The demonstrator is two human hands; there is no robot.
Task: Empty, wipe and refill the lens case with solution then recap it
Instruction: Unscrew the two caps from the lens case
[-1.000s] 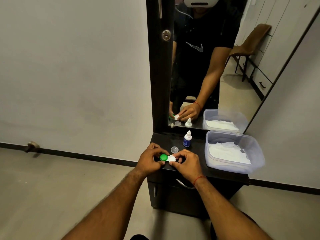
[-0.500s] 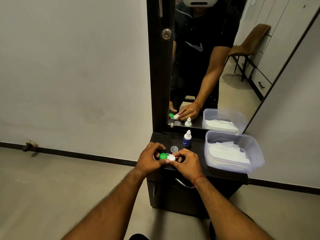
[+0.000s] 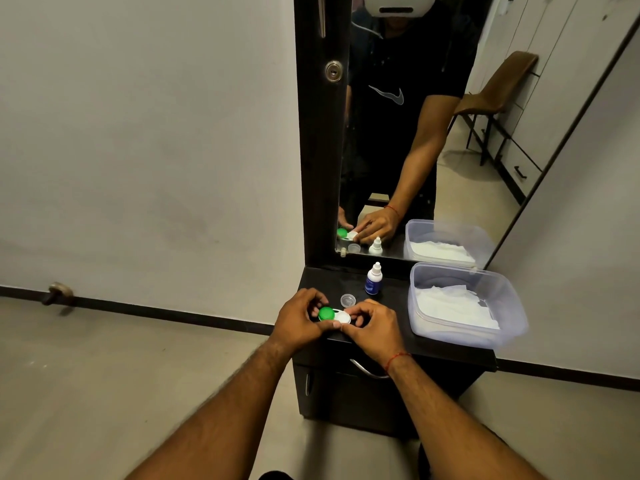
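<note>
A white lens case [image 3: 341,317] with a green cap [image 3: 326,313] on its left well lies near the front edge of the dark dresser top [image 3: 446,344]. My left hand [image 3: 300,318] curls its fingers round the green cap end. My right hand [image 3: 372,327] pinches the white right end of the case. A small white-and-blue solution bottle [image 3: 373,279] stands upright behind my hands. A clear round cap [image 3: 348,300] lies on the top just behind the case.
A clear plastic tub [image 3: 512,306] holding white tissues sits on the right of the dresser top. A mirror [image 3: 433,133] rises behind, with a dark panel and lock to its left. A drawer handle [image 3: 367,370] sits below the top. Floor lies left.
Both hands stay on the case in the same spot. The fingers of my left hand have shifted slightly round the green cap.
</note>
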